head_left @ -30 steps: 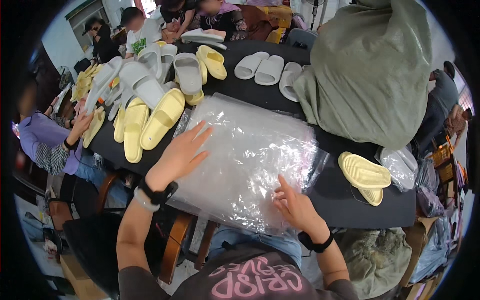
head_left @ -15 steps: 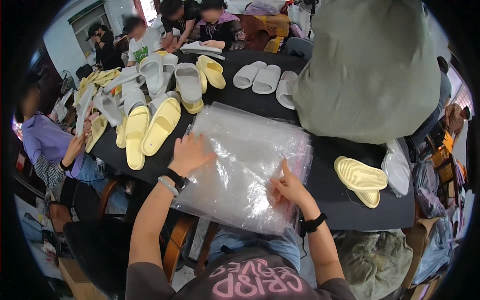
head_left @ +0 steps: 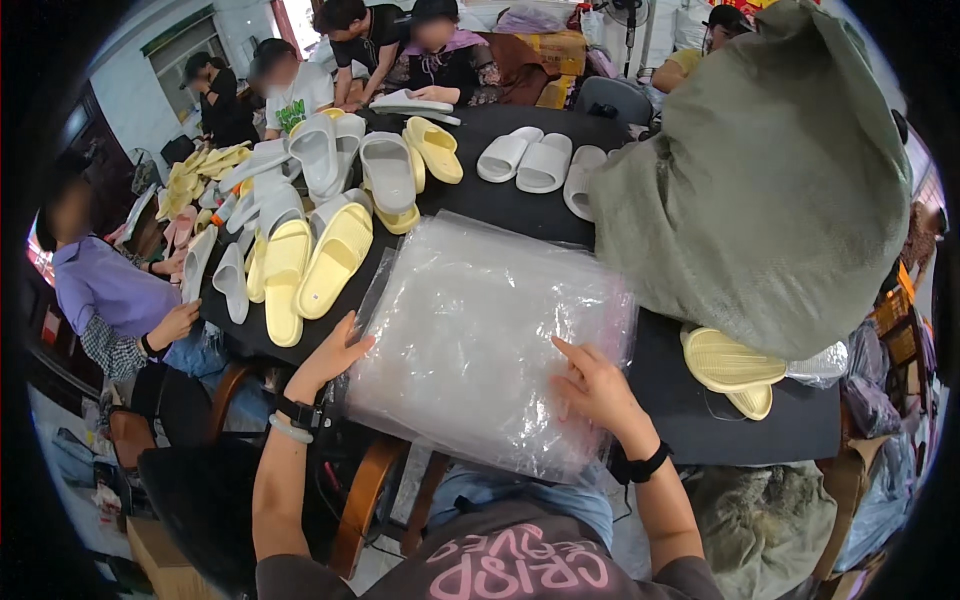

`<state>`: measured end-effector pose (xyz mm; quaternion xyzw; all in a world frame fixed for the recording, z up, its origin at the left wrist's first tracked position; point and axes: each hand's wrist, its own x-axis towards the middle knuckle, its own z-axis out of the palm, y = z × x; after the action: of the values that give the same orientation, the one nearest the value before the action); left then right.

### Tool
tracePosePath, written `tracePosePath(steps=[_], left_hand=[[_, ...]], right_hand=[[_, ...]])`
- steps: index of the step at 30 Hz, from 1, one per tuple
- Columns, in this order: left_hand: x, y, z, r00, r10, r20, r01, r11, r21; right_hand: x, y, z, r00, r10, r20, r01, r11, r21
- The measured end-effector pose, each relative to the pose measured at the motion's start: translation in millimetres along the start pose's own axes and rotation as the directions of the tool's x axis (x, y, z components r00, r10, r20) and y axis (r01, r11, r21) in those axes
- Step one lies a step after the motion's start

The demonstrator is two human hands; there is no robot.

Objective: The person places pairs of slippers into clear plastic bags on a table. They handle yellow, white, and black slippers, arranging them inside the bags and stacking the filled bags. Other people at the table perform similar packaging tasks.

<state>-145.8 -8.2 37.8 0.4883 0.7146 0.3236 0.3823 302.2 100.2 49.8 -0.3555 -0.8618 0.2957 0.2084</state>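
Observation:
A stack of clear plastic bags (head_left: 470, 300) lies flat on the dark table in front of me. My left hand (head_left: 335, 355) is at the stack's left edge, fingers spread, holding nothing visible. My right hand (head_left: 598, 388) rests over the right side of the stack, with its index finger stretched out and the other fingers loosely bent. Beyond the bags to the left are yellow slippers (head_left: 335, 260) and grey slippers (head_left: 388, 172) in a loose pile. White slippers (head_left: 543, 163) stand past the far edge of the stack.
A large grey-green sack (head_left: 745, 200) bulges over the right of the table (head_left: 740, 420), partly above a yellow pair of slippers (head_left: 730, 362) and a clear-wrapped item (head_left: 822, 364). A co-worker in purple (head_left: 100, 285) handles a slipper at the left. Several people are across the table.
My left hand has drawn back from the bags to their left edge. The sack has shifted right and nearer, its lower edge now covering part of the yellow pair. A person shows behind it.

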Motion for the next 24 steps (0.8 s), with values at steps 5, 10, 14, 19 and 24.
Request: tracePosePath(steps=[5,10,14,19,24], left_hand=[[22.5,19.2,36.1,0.995,0.089,-0.043,-0.088,0.996,0.017],[43.1,27.2,50.2,0.985,0.158,-0.07,-0.116,0.906,0.407],[22.8,43.1,60.1,0.969,0.235,-0.074,-0.09,0.619,0.78],[-8.0,62.9,51.9,0.899,0.353,0.26,-0.407,0.451,0.794],[-19.0,29.4,60.9,0.889,0.355,0.291,-0.427,0.41,0.806]], right_hand=[[5.8,11.5,-0.1,0.982,-0.158,-0.107,0.116,0.939,-0.323],[12.4,12.0,9.0,0.983,-0.154,0.095,0.175,0.943,-0.282],[9.3,14.8,8.1,0.984,-0.122,0.131,0.162,0.92,-0.357],[9.4,17.6,9.8,0.982,-0.091,0.168,0.144,0.93,-0.339],[8.0,14.2,8.0,0.978,-0.037,0.206,0.115,0.917,-0.381]])
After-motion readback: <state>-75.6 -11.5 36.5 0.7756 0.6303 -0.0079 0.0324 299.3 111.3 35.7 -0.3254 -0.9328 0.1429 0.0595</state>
